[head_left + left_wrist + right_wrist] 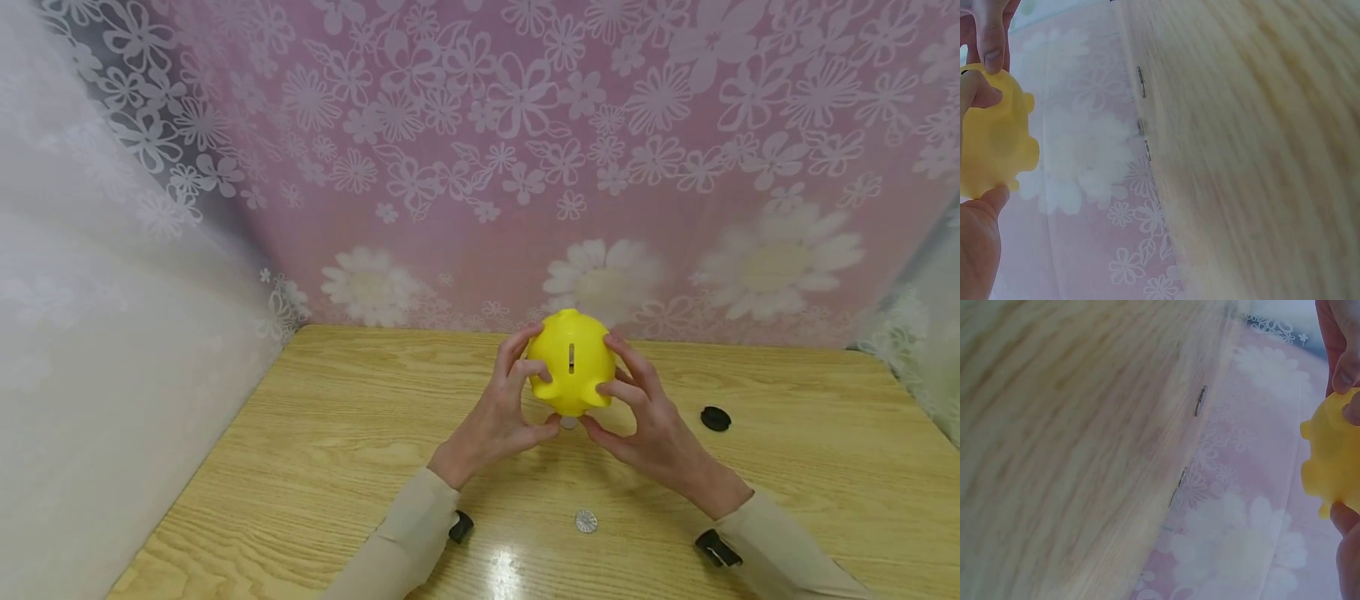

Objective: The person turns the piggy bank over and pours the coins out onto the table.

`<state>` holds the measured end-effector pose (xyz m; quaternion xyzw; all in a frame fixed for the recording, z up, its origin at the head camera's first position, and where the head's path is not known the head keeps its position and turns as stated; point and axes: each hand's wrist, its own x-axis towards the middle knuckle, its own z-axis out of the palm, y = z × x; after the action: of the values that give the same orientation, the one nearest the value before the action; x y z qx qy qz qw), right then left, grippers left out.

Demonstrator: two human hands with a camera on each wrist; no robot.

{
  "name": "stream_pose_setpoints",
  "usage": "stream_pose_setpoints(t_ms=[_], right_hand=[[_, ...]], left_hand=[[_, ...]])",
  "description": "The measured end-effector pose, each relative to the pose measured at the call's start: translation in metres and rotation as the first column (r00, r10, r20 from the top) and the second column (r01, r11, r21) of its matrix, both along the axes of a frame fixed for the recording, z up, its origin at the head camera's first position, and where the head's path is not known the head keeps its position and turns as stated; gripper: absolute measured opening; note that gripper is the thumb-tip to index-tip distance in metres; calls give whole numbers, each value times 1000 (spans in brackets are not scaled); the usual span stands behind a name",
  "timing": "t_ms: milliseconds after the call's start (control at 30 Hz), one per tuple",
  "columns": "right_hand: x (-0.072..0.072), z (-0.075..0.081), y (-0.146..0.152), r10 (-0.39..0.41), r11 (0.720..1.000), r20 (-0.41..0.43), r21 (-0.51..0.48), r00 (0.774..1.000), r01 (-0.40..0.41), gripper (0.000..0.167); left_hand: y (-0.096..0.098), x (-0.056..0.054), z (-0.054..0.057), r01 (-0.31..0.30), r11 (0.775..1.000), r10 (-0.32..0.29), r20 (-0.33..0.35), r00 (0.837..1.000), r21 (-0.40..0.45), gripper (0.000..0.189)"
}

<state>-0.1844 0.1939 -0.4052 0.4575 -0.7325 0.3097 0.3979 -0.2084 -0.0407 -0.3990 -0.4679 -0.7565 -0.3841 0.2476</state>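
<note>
At the far left a white sheet (112,375) hangs beside the wood-grain table (337,433). The person's left sleeve (416,529) enters next, with a black clip (461,527) at its cuff.

The left grip (510,408) is curled around the left side of a yellow piggy bank (588,358): thumb at the near end by the snout, one bent finger near the ear, others further back along the side. The piggy bank sits between the two hands, snout towards the person and the narrow slot (572,358) uppermost. Both wrist views show it held up, its feet apart from the tabletop. Just below the snout, a pale disc (568,422) shows between the thumbs, partly hidden. Nearer the person, a silver coin (586,522) lies flat on the table.

The right grip (651,421) holds the opposite side, its thumb low by the snout and its fingers spread from the ear to the far flank. Beyond it, a small black oval piece (716,418) rests on the table, and a second black clip (717,548) sits at the right sleeve (780,546). Pink flowered cloth (465,208) hangs behind.
</note>
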Motion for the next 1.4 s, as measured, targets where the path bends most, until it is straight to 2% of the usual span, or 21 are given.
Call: stream_pose_setpoints(t_ms=[400, 700, 833, 933, 1033, 1067, 1133, 1167, 1300, 1400], right_hand=[[4, -1, 2, -62, 997, 38, 44, 997, 60, 51], [5, -5, 7, -92, 995, 99, 50, 991, 88, 61], [6, -5, 8, -93, 996, 143, 30, 985, 90, 71], [7, -5, 8, -113, 994, 196, 17, 974, 112, 80], [10, -2, 5, -164, 986, 316, 24, 934, 164, 84], [11, -1, 4, -183, 982, 368, 26, 912, 187, 86], [14, 1, 2, -218, 973, 482, 37, 849, 229, 90], [15, 2, 1, -228, 969, 526, 41, 819, 243, 93], [17, 4, 0, -248, 960, 645, 66, 723, 271, 80], [17, 5, 0, -263, 956, 676, 89, 688, 278, 75]], left_hand=[[-2, 1, -3, -1, 1000, 3, 65, 998, -22, 66], [-5, 0, -3, 30, 999, -26, 120, 992, -31, 73], [-7, 2, -3, 13, 999, -6, 191, 981, -35, 79], [-7, 5, -2, -9, 999, 19, 287, 958, -38, 84], [-6, 5, -2, -30, 999, 42, 419, 907, -36, 85], [-5, 5, -2, -36, 999, 49, 460, 886, -36, 85], [-4, 5, -1, -50, 998, 62, 533, 844, -38, 82], [-4, 4, -1, -54, 998, 69, 555, 829, -44, 80], [-3, 4, 0, -57, 996, 87, 609, 788, -67, 75], [-3, 5, -1, -55, 995, 97, 629, 771, -87, 72]])
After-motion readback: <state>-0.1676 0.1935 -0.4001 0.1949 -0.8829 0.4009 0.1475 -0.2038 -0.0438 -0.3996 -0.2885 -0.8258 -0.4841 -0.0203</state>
